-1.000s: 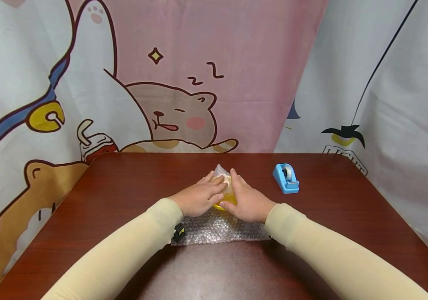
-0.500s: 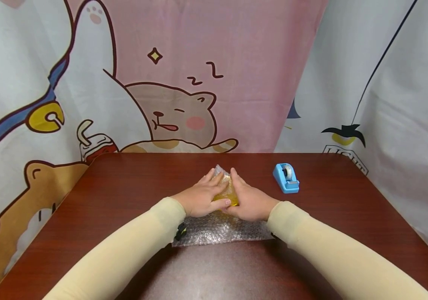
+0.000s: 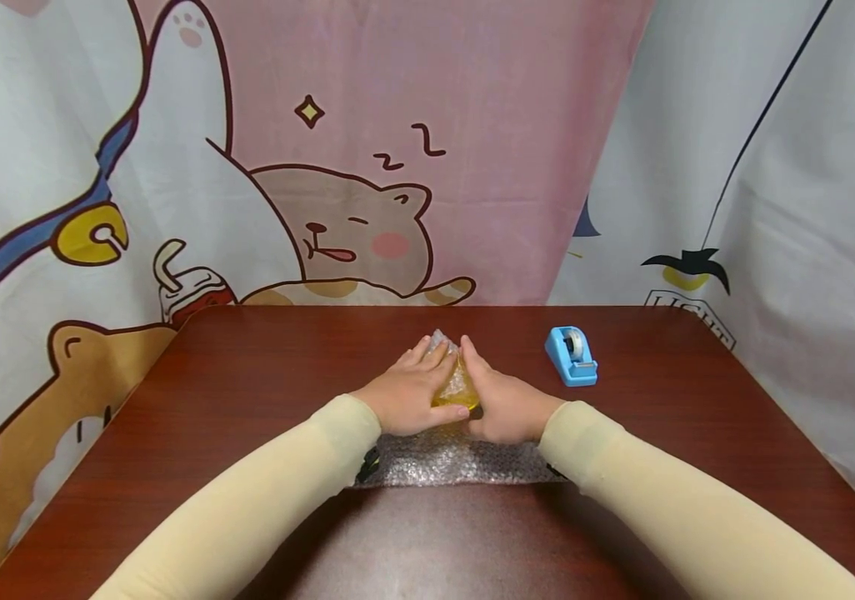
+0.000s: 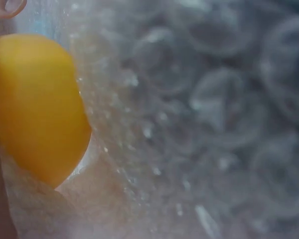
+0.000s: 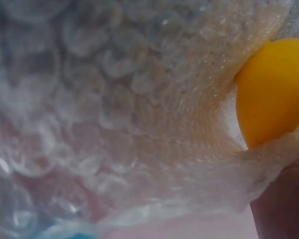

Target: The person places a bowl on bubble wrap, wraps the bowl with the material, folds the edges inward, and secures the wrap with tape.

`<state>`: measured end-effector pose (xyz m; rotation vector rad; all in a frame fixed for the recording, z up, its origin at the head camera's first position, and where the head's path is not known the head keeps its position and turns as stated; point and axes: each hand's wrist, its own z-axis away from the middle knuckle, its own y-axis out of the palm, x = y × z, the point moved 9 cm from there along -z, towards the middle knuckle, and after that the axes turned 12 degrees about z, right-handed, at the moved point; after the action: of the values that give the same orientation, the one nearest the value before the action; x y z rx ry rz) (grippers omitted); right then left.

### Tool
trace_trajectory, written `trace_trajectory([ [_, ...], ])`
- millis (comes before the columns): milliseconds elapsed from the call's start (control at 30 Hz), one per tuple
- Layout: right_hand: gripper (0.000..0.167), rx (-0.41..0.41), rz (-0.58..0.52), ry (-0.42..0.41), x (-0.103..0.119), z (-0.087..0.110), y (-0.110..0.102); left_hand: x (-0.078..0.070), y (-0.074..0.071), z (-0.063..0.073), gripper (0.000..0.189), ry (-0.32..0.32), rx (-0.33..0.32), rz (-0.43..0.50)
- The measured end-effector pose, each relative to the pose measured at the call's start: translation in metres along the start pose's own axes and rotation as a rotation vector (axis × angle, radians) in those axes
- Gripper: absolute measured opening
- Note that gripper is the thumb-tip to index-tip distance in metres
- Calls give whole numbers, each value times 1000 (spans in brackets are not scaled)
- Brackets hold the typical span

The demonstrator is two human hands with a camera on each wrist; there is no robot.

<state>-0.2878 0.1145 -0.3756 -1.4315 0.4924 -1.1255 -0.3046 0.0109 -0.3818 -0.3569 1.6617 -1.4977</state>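
A smooth, rounded yellow object (image 3: 463,400) lies partly covered by clear bubble wrap (image 3: 457,463) at the middle of the table; its kind cannot be told. My left hand (image 3: 407,393) rests on the wrap from the left, fingers straight and thumb stretched along the near side. From the right, my right hand (image 3: 508,406) presses against the wrapped object with extended fingers. Close up in the left wrist view, the yellow object (image 4: 37,107) bulges from the wrap's open end. Wrap folds also surround the yellow object (image 5: 274,94) in the right wrist view.
A light-blue tape dispenser (image 3: 572,357) stands to the right, beyond my right hand. The dark reddish-brown table (image 3: 247,367) reaches back to a curtain (image 3: 517,167) printed with cartoon animals.
Both hands have shifted slightly rightward around the bundle. My right thumb has drawn back off the yellow object, while my left thumb has swung down along its near side.
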Motion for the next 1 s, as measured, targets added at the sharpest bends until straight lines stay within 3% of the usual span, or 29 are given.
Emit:
trace_trajectory([
  [200,127,9,11,-9,-1,0,1,0,2,-1,98,-29,5,-41],
  [533,128,12,29,-20,0,0,1,0,3,-1,97,-62,13,-31],
  [1000,124,43,42,-17,0,7,7,-1,4,0,94,-73,19,-39],
])
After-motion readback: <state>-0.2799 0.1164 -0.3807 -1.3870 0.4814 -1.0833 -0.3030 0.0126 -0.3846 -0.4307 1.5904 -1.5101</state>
